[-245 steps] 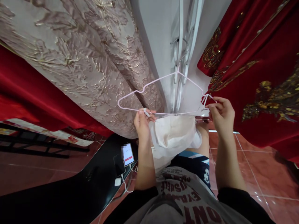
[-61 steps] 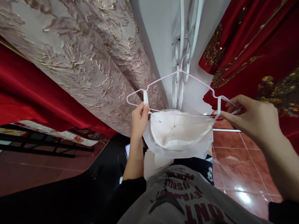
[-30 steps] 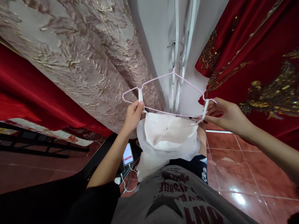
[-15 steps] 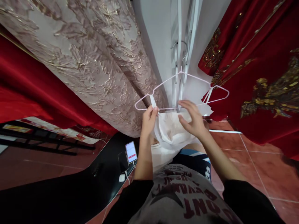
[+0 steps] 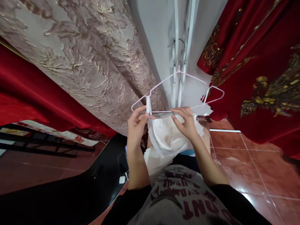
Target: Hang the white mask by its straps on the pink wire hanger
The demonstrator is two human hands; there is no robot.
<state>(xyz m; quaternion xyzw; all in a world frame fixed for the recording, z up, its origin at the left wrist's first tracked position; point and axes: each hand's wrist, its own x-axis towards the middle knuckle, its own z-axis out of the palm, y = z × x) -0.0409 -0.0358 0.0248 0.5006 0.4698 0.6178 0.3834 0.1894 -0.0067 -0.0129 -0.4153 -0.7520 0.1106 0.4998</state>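
A pale pink hanger [image 5: 164, 82] hangs by its hook in front of me. A white garment [image 5: 164, 137] with thin straps is looped over it, one strap [image 5: 148, 104] at the left notch and another strap [image 5: 206, 95] at the right. My left hand [image 5: 137, 123] is closed, fingers pinching the base of the left strap where it meets the garment's top edge. My right hand [image 5: 186, 122] rests against the garment just below the hanger's bottom bar, fingers stretched to the left and thumb apart. The garment's lower part lies over my lap.
White metal rails [image 5: 175, 37] stand against the wall. A pink-gold brocade cloth [image 5: 93, 56] hangs on the left and a red embroidered garment [image 5: 257, 68] on the right. A black glossy surface [image 5: 70, 190] at lower left holds a phone [image 5: 122, 162] and a white charger [image 5: 122, 179].
Both hands have moved slightly left, and the hanger and garment have shifted the same way. My left arm now covers most of the lit phone.
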